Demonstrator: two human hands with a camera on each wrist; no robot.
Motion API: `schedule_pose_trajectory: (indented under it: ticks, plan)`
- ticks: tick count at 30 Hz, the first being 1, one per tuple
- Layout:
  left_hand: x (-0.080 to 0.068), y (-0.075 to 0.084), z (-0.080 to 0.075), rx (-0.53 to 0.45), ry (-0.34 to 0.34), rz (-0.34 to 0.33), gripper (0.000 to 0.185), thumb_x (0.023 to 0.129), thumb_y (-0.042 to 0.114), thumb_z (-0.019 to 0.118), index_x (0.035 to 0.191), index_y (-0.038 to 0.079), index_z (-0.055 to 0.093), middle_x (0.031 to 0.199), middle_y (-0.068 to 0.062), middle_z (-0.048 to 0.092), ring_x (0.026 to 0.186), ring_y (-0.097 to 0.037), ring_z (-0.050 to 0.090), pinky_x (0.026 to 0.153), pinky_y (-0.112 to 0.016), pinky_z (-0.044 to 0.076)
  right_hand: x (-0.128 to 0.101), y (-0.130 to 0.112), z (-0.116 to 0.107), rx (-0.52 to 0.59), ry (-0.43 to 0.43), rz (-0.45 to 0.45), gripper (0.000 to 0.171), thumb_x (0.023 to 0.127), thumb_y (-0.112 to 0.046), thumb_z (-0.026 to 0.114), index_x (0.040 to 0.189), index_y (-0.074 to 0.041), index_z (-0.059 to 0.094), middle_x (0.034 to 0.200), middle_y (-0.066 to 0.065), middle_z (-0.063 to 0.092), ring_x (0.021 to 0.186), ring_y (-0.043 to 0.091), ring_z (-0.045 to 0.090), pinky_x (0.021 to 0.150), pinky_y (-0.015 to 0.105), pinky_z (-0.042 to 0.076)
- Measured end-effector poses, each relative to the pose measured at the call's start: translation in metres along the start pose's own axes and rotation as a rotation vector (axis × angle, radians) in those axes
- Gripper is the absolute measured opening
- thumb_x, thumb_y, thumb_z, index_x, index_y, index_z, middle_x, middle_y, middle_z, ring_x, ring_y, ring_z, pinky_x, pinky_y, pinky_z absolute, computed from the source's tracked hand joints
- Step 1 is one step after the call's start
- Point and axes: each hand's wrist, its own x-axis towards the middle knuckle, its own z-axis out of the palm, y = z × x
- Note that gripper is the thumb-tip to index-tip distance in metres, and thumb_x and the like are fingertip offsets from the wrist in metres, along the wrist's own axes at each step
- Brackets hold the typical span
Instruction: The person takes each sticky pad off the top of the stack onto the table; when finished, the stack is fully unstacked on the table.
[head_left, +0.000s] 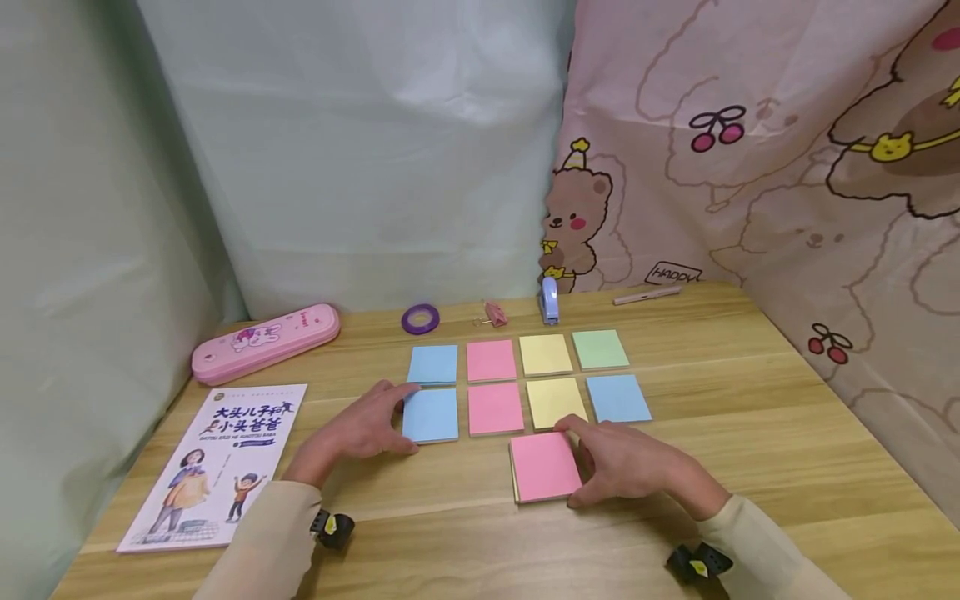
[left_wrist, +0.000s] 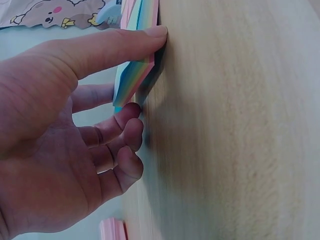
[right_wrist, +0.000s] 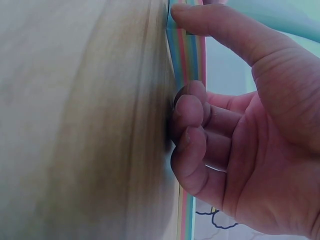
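Observation:
Square sticky note pads lie in two rows on the wooden table. At the left end of the front row, my left hand holds a blue sticky note pad by its edges, thumb on the near side. Its striped side shows between thumb and fingers in the left wrist view. Nearer to me, my right hand grips a pink sticky note pad from the right, thumb at its near corner. A yellowish edge peeks out beneath its left side. Layered coloured edges show beside the right thumb.
Behind are a purple tape roll, a pink binder clip, a light-blue stapler and a pen. A pink pencil case and a booklet lie at left. Curtains border the table's back.

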Motion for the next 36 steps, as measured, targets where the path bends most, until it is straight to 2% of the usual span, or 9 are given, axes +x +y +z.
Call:
schedule_pose_trajectory:
  ticks: [4, 8, 11, 15, 18, 21, 24, 28, 36]
  plan:
    - [0.001, -0.001, 0.001, -0.002, -0.004, -0.002, 0.092, 0.082, 0.023, 0.091, 0.158, 0.002, 0.044, 0.129, -0.018, 0.055, 0.112, -0.028, 0.054, 0.11, -0.055, 0.05, 0.0, 0.0, 0.0, 0.005, -0.004, 0.003, 0.088, 0.073, -0.039, 0.093, 0.144, -0.013, 0.05, 0.08, -0.008, 0.06, 0.07, 0.007, 0.052, 0.06, 0.026, 0.044]
    - [0.0, -0.003, 0.002, -0.006, 0.009, 0.023, 0.092, 0.081, 0.022, 0.091, 0.158, 0.002, 0.044, 0.126, -0.018, 0.055, 0.109, -0.028, 0.055, 0.107, -0.055, 0.051, 0.0, -0.001, 0.0, 0.005, -0.007, 0.004, 0.087, 0.073, -0.039, 0.093, 0.144, -0.013, 0.05, 0.08, -0.008, 0.06, 0.07, 0.007, 0.051, 0.059, 0.026, 0.044]
    - [-0.003, -0.003, 0.002, -0.016, 0.034, 0.023, 0.093, 0.08, 0.02, 0.091, 0.158, 0.004, 0.043, 0.124, -0.019, 0.055, 0.107, -0.028, 0.055, 0.103, -0.054, 0.053, 0.001, -0.001, 0.0, 0.008, -0.009, 0.006, 0.088, 0.074, -0.039, 0.093, 0.145, -0.013, 0.049, 0.08, -0.008, 0.06, 0.071, 0.008, 0.052, 0.06, 0.026, 0.044]
    - [-0.011, 0.004, 0.003, -0.015, 0.09, -0.01, 0.096, 0.08, 0.02, 0.092, 0.161, 0.008, 0.041, 0.128, -0.019, 0.054, 0.107, -0.028, 0.056, 0.099, -0.053, 0.055, 0.002, -0.001, 0.0, 0.013, -0.011, 0.014, 0.089, 0.074, -0.039, 0.094, 0.146, -0.013, 0.05, 0.081, -0.008, 0.061, 0.072, 0.009, 0.053, 0.061, 0.027, 0.045]
    - [-0.018, 0.02, 0.004, -0.005, 0.128, -0.016, 0.094, 0.082, 0.022, 0.091, 0.161, 0.011, 0.042, 0.134, -0.02, 0.052, 0.113, -0.03, 0.059, 0.102, -0.054, 0.055, 0.002, -0.001, 0.0, 0.014, -0.012, 0.011, 0.089, 0.074, -0.039, 0.093, 0.146, -0.013, 0.049, 0.081, -0.008, 0.061, 0.071, 0.008, 0.053, 0.06, 0.026, 0.045]
    - [-0.023, 0.043, 0.012, 0.022, 0.157, 0.031, 0.09, 0.083, 0.028, 0.091, 0.159, 0.011, 0.046, 0.141, -0.019, 0.052, 0.123, -0.032, 0.059, 0.105, -0.056, 0.055, 0.001, 0.0, 0.0, 0.022, -0.011, -0.001, 0.089, 0.074, -0.039, 0.093, 0.146, -0.012, 0.049, 0.08, -0.009, 0.061, 0.071, 0.007, 0.052, 0.06, 0.026, 0.045]
    - [-0.026, 0.069, 0.028, 0.056, 0.169, 0.101, 0.09, 0.08, 0.035, 0.093, 0.156, 0.011, 0.05, 0.139, -0.014, 0.054, 0.122, -0.029, 0.059, 0.099, -0.052, 0.058, 0.0, 0.001, -0.001, 0.028, -0.008, -0.011, 0.088, 0.074, -0.039, 0.093, 0.146, -0.012, 0.049, 0.079, -0.01, 0.062, 0.07, 0.007, 0.052, 0.06, 0.025, 0.045]
    - [-0.025, 0.095, 0.051, 0.079, 0.14, 0.179, 0.093, 0.077, 0.044, 0.094, 0.152, 0.008, 0.054, 0.132, -0.009, 0.055, 0.116, -0.023, 0.058, 0.085, -0.042, 0.058, 0.0, 0.001, -0.001, 0.021, -0.008, -0.009, 0.087, 0.074, -0.041, 0.093, 0.145, -0.014, 0.049, 0.079, -0.01, 0.062, 0.071, 0.007, 0.052, 0.061, 0.025, 0.045]
    - [-0.015, 0.126, 0.074, 0.235, 0.061, 0.244, 0.091, 0.078, 0.057, 0.09, 0.147, 0.007, 0.058, 0.132, -0.007, 0.055, 0.109, -0.019, 0.056, 0.083, -0.032, 0.058, 0.0, -0.001, 0.0, 0.005, -0.009, 0.001, 0.086, 0.074, -0.042, 0.093, 0.144, -0.015, 0.05, 0.08, -0.009, 0.061, 0.07, 0.007, 0.052, 0.059, 0.026, 0.045]
